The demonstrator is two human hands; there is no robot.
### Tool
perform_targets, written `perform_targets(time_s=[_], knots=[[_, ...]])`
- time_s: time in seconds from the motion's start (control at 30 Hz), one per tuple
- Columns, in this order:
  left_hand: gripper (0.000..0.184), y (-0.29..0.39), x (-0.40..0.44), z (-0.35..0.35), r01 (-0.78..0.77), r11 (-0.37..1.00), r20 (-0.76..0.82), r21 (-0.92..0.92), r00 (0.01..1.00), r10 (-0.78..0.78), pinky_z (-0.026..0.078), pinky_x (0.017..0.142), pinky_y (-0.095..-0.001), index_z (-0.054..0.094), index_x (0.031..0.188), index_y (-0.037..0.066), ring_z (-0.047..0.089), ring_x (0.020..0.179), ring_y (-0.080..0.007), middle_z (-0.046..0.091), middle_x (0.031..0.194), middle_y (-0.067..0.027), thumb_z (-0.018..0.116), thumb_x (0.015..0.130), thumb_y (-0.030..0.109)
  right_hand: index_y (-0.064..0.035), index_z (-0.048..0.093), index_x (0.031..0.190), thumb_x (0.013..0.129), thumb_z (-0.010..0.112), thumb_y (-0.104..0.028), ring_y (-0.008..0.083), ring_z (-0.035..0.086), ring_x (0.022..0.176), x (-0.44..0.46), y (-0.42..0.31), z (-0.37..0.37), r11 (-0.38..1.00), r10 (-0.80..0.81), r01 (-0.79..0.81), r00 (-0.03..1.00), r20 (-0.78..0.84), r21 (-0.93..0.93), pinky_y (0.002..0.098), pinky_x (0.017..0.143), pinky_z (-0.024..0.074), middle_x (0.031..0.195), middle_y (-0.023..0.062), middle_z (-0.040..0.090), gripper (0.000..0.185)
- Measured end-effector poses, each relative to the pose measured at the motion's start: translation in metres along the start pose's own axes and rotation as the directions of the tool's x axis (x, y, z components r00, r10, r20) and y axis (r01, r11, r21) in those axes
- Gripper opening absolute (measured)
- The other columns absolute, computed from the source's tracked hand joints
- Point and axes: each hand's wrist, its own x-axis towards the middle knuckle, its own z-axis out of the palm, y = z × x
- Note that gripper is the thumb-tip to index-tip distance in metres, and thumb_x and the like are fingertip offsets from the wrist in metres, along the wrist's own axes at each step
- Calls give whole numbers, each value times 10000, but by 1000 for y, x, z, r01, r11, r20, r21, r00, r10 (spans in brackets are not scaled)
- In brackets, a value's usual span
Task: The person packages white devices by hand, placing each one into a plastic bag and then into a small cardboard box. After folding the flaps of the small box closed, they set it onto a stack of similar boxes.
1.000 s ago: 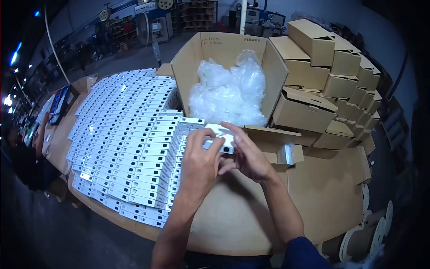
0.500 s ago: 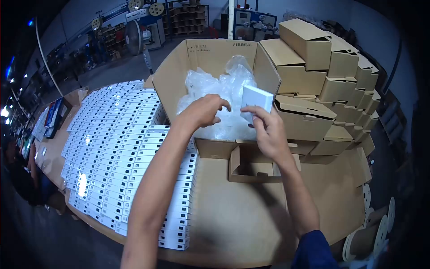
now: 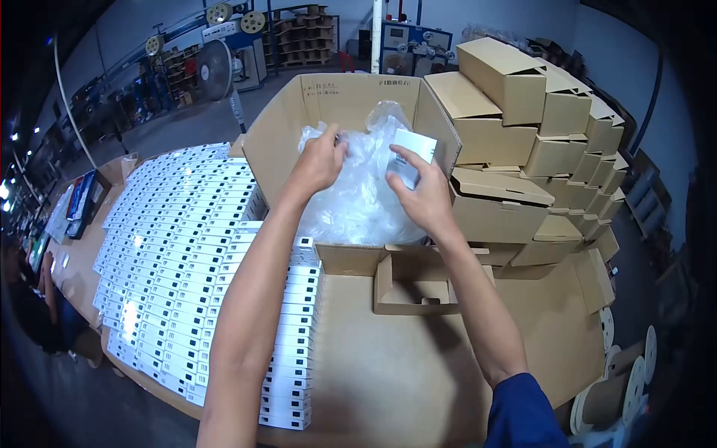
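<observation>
My right hand [image 3: 423, 188] grips a small white box [image 3: 413, 146] between thumb and fingers, over the right side of a large open carton [image 3: 258, 157]. Clear plastic bags [image 3: 347, 198] fill much of that carton. Above the bags on the left, my left hand [image 3: 321, 161] has its fingers closed together; whether it holds a bit of plastic is too small to tell. Rows of stacked white boxes [image 3: 175, 261] with dark square marks lie left of my left forearm. An open brown box [image 3: 385, 293] sits in front of the carton.
Closed brown boxes [image 3: 500, 142] are piled at the right. A co-worker [image 3: 37, 299] is at the far left, beside the table's extension. Spools [image 3: 609, 396] stand at the lower right. A fan [image 3: 215, 69] and machines are in the background.
The white box moved from between both hands into my right hand alone, over the carton. My left hand let go of it and moved up and left over the bags. The view has shifted.
</observation>
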Motion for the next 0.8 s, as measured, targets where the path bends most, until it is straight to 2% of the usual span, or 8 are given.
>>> perform_targets(time_s=[0.13, 0.23, 0.37, 0.4, 0.5, 0.6, 0.7, 0.8], knots=[[179, -14, 11, -4, -33, 945, -90, -325, 996, 4, 492, 796, -289, 594, 1161, 14, 587, 846, -108, 647, 949, -38, 536, 1070, 157, -18, 607, 1416, 788, 887, -337, 366, 651, 1191, 22, 2, 13, 998, 0, 3, 999, -46, 65, 441, 1025, 513, 1299, 258, 641, 759], [167, 5, 3, -12, -118, 802, -113, -585, 992, 63, 479, 833, -280, 609, 1165, 41, 584, 903, -94, 649, 1020, -24, 498, 1083, 134, -11, 601, 1426, 744, 932, -404, 329, 645, 1206, 35, -8, 3, 942, 9, -52, 991, 130, 333, 420, 1041, 500, 1272, 227, 668, 854], [180, 63, -49, -17, -43, 780, -183, -625, 979, -93, 467, 885, -263, 618, 1169, 39, 579, 956, -85, 647, 1059, -25, 479, 1085, 115, 4, 705, 1229, 857, 882, -296, 137, 644, 955, 14, -21, -3, 770, -63, -190, 928, 368, 609, 309, 850, 525, 1051, 65, 725, 509], [206, 72, -67, -14, -154, 892, -324, -424, 946, 9, 479, 818, -242, 597, 1213, 32, 588, 897, -72, 670, 1022, -43, 482, 1105, 165, -10, 729, 1137, 914, 835, -227, 67, 595, 872, -3, -24, 1, 612, -44, -240, 941, 335, 753, 258, 770, 495, 999, 13, 713, 329], [243, 92, -128, 1, -76, 690, -334, -720, 909, -248, 486, 741, -216, 558, 1260, 10, 620, 837, -69, 702, 986, -79, 552, 1095, 188, 1, 743, 1120, 955, 791, -202, 65, 614, 872, -66, -36, -7, 394, 80, -272, 962, 262, 878, 242, 773, 494, 976, 11, 723, 266], [382, 111, -204, 4, 67, 690, -203, -721, 931, -302, 504, 711, -208, 517, 1320, -30, 659, 808, -86, 732, 975, -114, 659, 1048, 198, 14, 776, 1031, 972, 768, -174, 81, 632, 893, -133, -46, -29, 611, 196, -196, 976, 94, 767, 252, 796, 501, 956, 23, 744, 197], [496, 136, -263, 15, 122, 555, -60, -823, 953, -298, 531, 752, -231, 524, 1351, -57, 679, 848, -107, 747, 1022, -99, 743, 993, 206, 5, 771, 1090, 979, 759, -169, 95, 624, 931, -186, -49, -44, 583, 196, -118, 981, 1, 804, 259, 843, 492, 991, 37, 725, 207], [401, 129, -315, 25, 350, 452, 202, -821, 917, -343, 528, 729, -222, 585, 1252, -37, 671, 789, -102, 744, 985, -60, 748, 990, 220, 5, 751, 1138, 936, 811, -192, 120, 617, 1030, -233, -51, -73, 587, 357, -319, 927, 116, 744, 277, 894, 501, 1060, 50, 680, 288]])
